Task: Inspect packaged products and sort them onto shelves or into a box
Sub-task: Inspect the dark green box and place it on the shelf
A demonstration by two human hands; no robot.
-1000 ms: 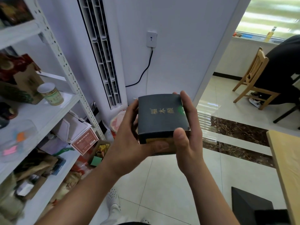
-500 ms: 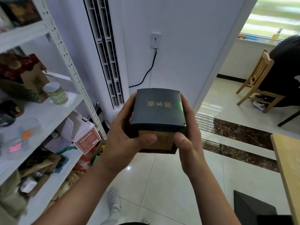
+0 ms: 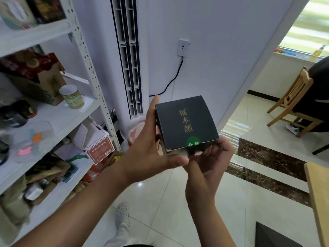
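A dark square packaged box [image 3: 185, 124] with gold characters and a green round sticker is held up in front of me. My left hand [image 3: 151, 150] grips its left side, fingers along the edge and thumb under its near edge. My right hand [image 3: 208, 164] holds the near right corner from below, fingers curled up at the box's front edge. The white metal shelves [image 3: 58, 120] stand to my left, loaded with packaged goods.
On the shelves sit a round tin [image 3: 72, 97], a brown carton [image 3: 42, 81] and white boxes [image 3: 92, 136]. A standing air conditioner [image 3: 131, 57] is straight ahead. A wooden chair [image 3: 293, 102] with a seated person, a wooden table edge [image 3: 318, 196] and a dark box [image 3: 274, 236] lie on the right.
The box has turned in my hands, its top now facing me with the green sticker near. My right hand slid from the side down to the near right corner.
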